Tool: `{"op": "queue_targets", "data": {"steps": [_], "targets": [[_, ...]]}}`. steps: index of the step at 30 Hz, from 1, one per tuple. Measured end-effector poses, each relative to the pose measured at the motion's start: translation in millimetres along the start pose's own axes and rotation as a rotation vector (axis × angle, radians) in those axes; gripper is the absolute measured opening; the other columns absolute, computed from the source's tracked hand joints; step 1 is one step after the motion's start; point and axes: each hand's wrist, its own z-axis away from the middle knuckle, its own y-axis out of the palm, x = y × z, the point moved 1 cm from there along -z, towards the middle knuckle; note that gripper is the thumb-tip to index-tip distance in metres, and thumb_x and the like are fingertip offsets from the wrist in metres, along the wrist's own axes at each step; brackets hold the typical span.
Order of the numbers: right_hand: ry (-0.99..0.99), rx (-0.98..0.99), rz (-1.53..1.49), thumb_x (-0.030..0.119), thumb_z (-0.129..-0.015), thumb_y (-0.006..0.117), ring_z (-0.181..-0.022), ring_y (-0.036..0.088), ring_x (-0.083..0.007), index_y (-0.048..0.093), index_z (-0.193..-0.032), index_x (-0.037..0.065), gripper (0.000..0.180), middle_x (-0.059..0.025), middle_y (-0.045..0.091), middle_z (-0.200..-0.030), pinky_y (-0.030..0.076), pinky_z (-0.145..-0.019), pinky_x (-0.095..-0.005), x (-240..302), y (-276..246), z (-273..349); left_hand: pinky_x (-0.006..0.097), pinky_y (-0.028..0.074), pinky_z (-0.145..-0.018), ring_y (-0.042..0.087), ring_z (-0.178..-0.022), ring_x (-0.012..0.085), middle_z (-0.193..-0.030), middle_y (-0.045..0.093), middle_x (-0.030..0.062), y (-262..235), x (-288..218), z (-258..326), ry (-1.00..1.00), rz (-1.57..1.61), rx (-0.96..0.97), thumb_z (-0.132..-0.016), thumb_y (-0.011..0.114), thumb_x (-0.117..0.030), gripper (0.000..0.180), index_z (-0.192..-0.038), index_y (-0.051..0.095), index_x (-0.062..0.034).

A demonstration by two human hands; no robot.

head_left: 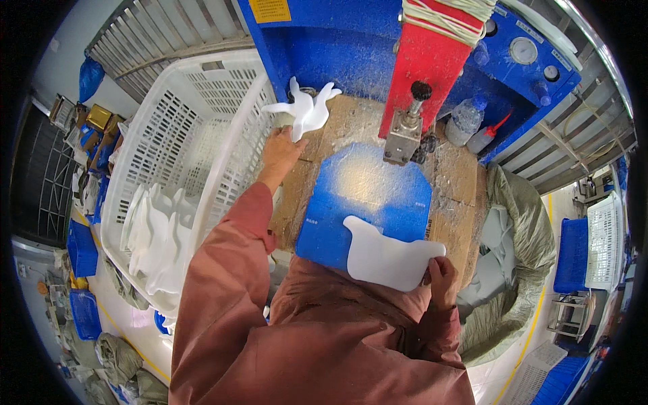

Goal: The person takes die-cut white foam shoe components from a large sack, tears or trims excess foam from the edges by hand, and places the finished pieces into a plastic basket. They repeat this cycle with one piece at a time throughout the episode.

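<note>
My left hand [282, 154] reaches to the back left of the work surface, with the lower tip of a small pile of white curved pieces [307, 113] between its thumb and fingers. My right hand [442, 275] pinches the right end of a larger white curved sheet [391, 255]. This smooth, wavy-edged sheet lies over the front edge of a blue board [324, 226], close to my lap. Above the board hangs a red machine arm [428, 61] with a metal head [405, 138] under it.
A white slotted crate [233, 172] at the left contains several white curved pieces [158, 236]. At the right sits a grey-green sack [533, 236] with pale pieces inside. A plastic bottle [464, 121] and a red-nozzled squeeze bottle [480, 140] stand by the blue machine frame [337, 61].
</note>
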Motion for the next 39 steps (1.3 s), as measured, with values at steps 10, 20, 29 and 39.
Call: {"op": "queue_targets", "data": {"steps": [10, 20, 29, 39], "targets": [[-0.059, -0.111, 0.096, 0.015, -0.102, 0.065, -0.068, 0.063, -0.0111, 0.071, -0.109, -0.002, 0.019, -0.006, 0.068, -0.08, 0.052, -0.06, -0.0273, 19, -24, 23, 0.047, 0.057, -0.089, 0.071, -0.101, 0.0392, -0.108, 0.073, 0.0201, 50, 32, -22, -0.169, 0.151, 0.001, -0.086, 0.073, -0.028, 0.032, -0.109, 0.072, -0.0046], [-0.31, 0.061, 0.097, 0.004, -0.098, 0.066, -0.081, 0.071, -0.0192, 0.071, -0.116, -0.004, 0.02, -0.0117, 0.073, -0.092, 0.057, -0.073, -0.0304, 74, 13, 30, 0.029, 0.055, -0.078, 0.07, -0.085, 0.0141, -0.095, 0.075, 0.0078, -4, 48, -18, -0.213, 1.026, -0.259, -0.091, 0.072, -0.005, 0.024, -0.113, 0.069, 0.0032], [-1.21, 0.346, 0.527, 0.013, -0.085, 0.079, -0.13, 0.057, -0.0367, 0.068, -0.132, 0.01, 0.049, -0.0149, 0.062, -0.136, 0.047, -0.108, -0.0493, 191, 95, 60, 0.027, 0.055, -0.081, 0.07, -0.089, 0.0121, -0.102, 0.076, 0.0063, -173, 15, 173, -0.242, 0.725, 0.329, -0.096, 0.069, -0.007, 0.033, -0.127, 0.07, 0.002], [-1.021, 0.577, 0.568, 0.02, -0.082, 0.083, -0.116, 0.062, -0.0324, 0.06, -0.145, 0.013, 0.068, -0.0143, 0.06, -0.125, 0.05, -0.103, -0.0475, 154, 67, 66, 0.027, 0.057, -0.085, 0.074, -0.093, 0.0143, -0.103, 0.078, 0.0087, -153, -61, 226, -0.031, 1.132, 0.842, -0.1, 0.067, -0.005, 0.027, -0.126, 0.071, -0.001]]}}
